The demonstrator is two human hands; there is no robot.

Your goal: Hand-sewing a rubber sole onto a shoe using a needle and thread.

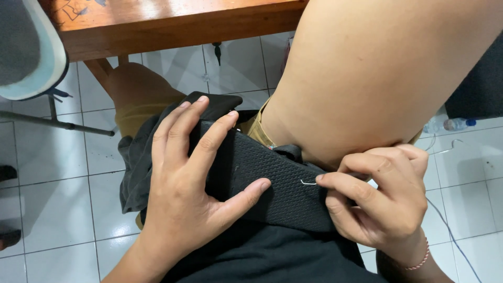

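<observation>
Under wooden table [157, 23], hands on black fabric [272, 178], needle [308, 183], tiled floor [52, 178]

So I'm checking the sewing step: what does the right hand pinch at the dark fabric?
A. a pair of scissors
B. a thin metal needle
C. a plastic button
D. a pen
B: the right hand pinches a thin metal needle at its fingertips against the black textured fabric, while the left hand presses the fabric flat.
</observation>
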